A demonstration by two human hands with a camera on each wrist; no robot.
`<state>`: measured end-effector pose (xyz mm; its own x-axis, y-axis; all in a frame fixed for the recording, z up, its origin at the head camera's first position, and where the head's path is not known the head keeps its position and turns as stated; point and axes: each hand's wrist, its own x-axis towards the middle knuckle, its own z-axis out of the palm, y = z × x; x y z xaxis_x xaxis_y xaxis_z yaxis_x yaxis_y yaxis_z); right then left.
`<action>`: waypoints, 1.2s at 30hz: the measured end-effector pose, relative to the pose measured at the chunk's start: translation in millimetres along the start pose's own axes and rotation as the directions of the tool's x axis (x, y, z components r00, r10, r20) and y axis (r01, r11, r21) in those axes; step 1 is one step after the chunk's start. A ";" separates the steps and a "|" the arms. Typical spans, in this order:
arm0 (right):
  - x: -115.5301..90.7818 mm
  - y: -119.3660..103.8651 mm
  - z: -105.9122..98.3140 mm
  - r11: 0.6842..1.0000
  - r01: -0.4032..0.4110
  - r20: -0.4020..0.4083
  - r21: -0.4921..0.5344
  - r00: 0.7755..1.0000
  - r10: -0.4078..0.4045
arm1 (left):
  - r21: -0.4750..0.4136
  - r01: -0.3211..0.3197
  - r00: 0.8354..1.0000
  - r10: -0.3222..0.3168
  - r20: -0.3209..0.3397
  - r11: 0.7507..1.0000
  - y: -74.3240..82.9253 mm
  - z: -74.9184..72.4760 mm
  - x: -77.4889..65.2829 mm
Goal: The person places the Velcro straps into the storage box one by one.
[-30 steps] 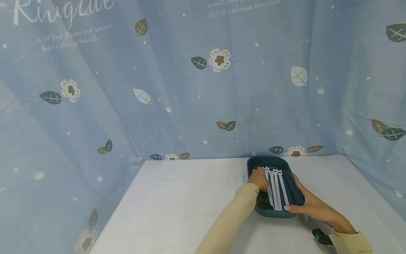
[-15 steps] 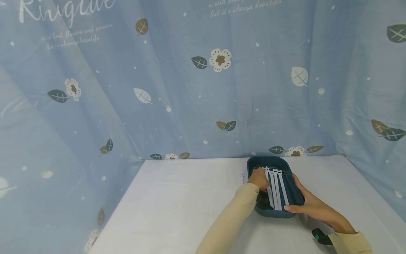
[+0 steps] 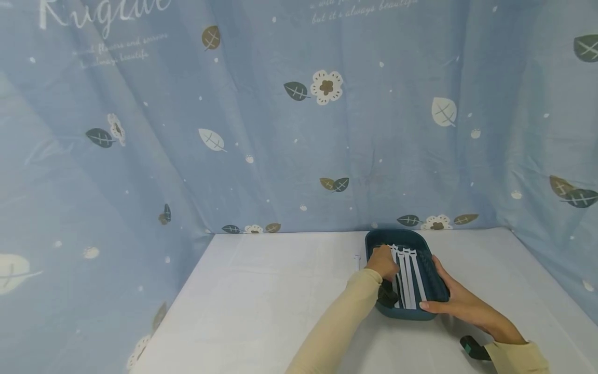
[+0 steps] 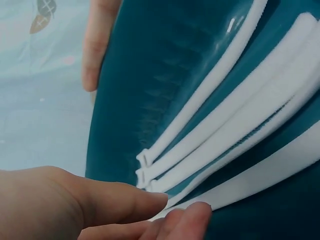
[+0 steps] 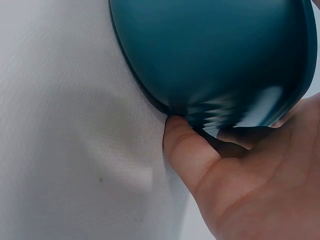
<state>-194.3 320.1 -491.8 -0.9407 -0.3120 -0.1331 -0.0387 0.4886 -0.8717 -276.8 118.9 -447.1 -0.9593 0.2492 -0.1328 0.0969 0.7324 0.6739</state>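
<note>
A dark teal plastic basket (image 3: 406, 314) stands on the white table, with white hook-and-loop cable straps (image 3: 409, 280) lying side by side lengthwise in it. Each strap has a slotted head at the far end. My left hand (image 3: 384, 262) reaches into the basket's left half. Seen from the left wrist, its thumb and fingers pinch one strap (image 4: 260, 180) near its head, beside several others (image 4: 235, 112). My right hand (image 3: 460, 301) grips the basket's right side, thumb over the near rim and fingers along the outer wall.
A small pale strip (image 3: 357, 261) lies on the table (image 3: 280, 301) just left of the basket. Behind the table hangs a blue curtain (image 3: 261, 130) with leaf and flower prints. A black wrist device (image 3: 474, 348) sits at the right sleeve.
The leftmost strap has parted slightly from the others, and the left wrist has turned a little, showing more of its black device. The right hand holds the basket as before. The head view shifts slightly.
</note>
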 end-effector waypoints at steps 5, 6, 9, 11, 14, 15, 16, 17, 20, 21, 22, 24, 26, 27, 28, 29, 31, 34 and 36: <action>1.0 -0.4 0.6 1.000 0.004 -0.014 -0.006 1.000 -0.004 | -0.009 -0.024 1.000 0.024 0.002 1.000 -7.0 1.9 11.0; 1.1 -0.2 0.7 1.000 0.007 -0.016 -0.006 1.000 -0.007 | -0.018 -0.030 1.000 0.030 0.008 0.999 -7.3 0.4 11.7; 0.3 -0.2 1.0 1.000 0.007 -0.021 -0.004 1.000 -0.007 | -0.035 -0.056 0.998 0.056 0.023 0.998 -7.7 -4.6 12.0; -0.4 -0.4 1.1 1.000 0.005 -0.020 -0.006 1.000 -0.005 | -0.055 -0.074 0.997 0.075 0.029 0.996 -7.1 -9.5 9.5; -1.2 -1.5 1.7 1.000 -0.002 -0.019 -0.016 1.000 0.002 | -0.109 -0.091 0.995 0.095 0.034 0.990 -3.6 -21.5 0.2; -1.3 -1.9 2.0 1.000 -0.005 -0.018 -0.018 1.000 0.004 | -0.119 -0.103 0.994 0.107 0.032 0.988 -4.2 -23.9 -1.8; -1.3 -2.2 2.3 1.000 -0.007 -0.019 -0.020 1.000 0.007 | -0.127 -0.110 0.993 0.114 0.028 0.986 -4.5 -26.8 -4.3; -1.4 -2.6 2.6 1.000 -0.009 -0.019 -0.020 1.000 0.009 | -0.130 -0.120 0.992 0.124 0.024 0.984 -5.4 -29.6 -6.3; -1.2 -3.3 3.2 1.000 -0.011 -0.020 -0.015 1.000 0.011 | -0.153 -0.127 0.991 0.131 0.013 0.980 -8.6 -37.9 -10.9; -1.1 -3.3 3.2 1.000 -0.007 -0.020 -0.012 1.000 0.007 | -0.158 -0.123 0.992 0.127 0.017 0.980 -10.2 -40.5 -11.7; -1.1 -3.1 3.2 1.000 -0.005 -0.022 -0.011 1.000 0.005 | -0.167 -0.118 0.992 0.122 0.015 0.979 -11.7 -42.8 -12.2; -1.1 -2.5 3.2 1.000 0.003 -0.024 -0.006 1.000 -0.003 | -0.180 -0.119 0.992 0.123 0.011 0.976 -15.7 -46.3 -12.0; -0.9 -1.8 3.3 1.000 0.010 -0.028 -0.003 1.000 -0.010 | -0.185 -0.136 0.990 0.140 0.010 0.973 -20.5 -50.0 -12.6; -0.9 -1.4 3.3 1.000 0.012 -0.029 -0.002 1.000 -0.012 | -0.188 -0.146 0.989 0.150 0.006 0.971 -22.7 -52.3 -13.5; -0.7 -1.1 3.3 1.000 0.014 -0.030 0.000 0.999 -0.014 | -0.187 -0.158 0.987 0.161 0.002 0.969 -25.1 -54.4 -14.3; -0.6 -0.9 3.3 1.000 0.016 -0.031 0.002 0.999 -0.016 | -0.187 -0.173 0.985 0.175 -0.003 0.967 -27.7 -56.3 -15.3; -0.4 -0.4 3.5 1.000 0.016 -0.034 0.002 0.999 -0.015 | -0.195 -0.197 0.980 0.198 -0.013 0.961 -32.2 -61.2 -18.3; -0.3 0.0 3.8 1.000 0.014 -0.036 0.008 0.999 -0.014 | -0.211 -0.225 0.974 0.222 -0.036 0.951 -39.0 -67.8 -22.8; -0.4 0.2 3.9 1.000 0.014 -0.035 0.009 0.999 -0.014 | -0.225 -0.236 0.972 0.229 -0.054 0.945 -43.6 -71.6 -25.7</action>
<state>-192.7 317.1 -493.7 -0.9512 -0.2903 -0.1045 -0.0491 0.4767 -0.8777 -275.4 35.2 -421.0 -0.9242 0.3763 0.0644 0.2581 0.4914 0.8318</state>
